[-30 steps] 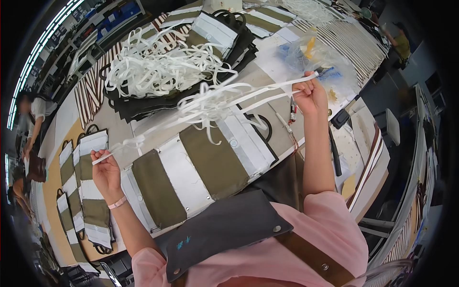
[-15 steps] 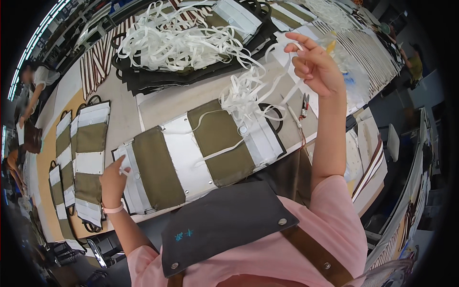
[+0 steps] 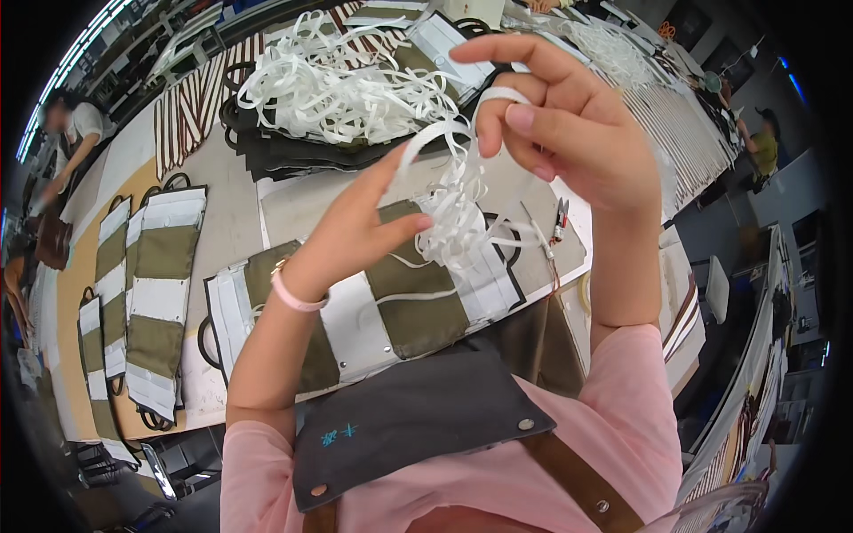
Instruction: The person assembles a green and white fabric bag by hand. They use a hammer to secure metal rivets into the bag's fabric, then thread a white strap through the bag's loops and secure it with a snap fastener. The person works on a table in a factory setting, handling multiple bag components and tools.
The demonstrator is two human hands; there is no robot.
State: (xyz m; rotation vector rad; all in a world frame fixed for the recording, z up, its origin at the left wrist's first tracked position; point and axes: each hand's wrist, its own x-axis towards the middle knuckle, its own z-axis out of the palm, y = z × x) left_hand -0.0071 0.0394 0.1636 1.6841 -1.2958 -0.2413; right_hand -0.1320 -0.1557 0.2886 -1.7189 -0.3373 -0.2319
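Workbench (image 3: 240, 222) scene: right hand (image 3: 569, 133) pinches a white strap (image 3: 444, 142); left hand (image 3: 364, 222), now raised from the olive-and-white bag panel (image 3: 418, 302), closes its fingers on the tangled bundle, gathering it above the panel.

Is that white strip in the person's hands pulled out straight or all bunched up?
Bunched up. The white strip hangs in tangled loops between the left hand and right hand, with one loop arching over the right fingers.
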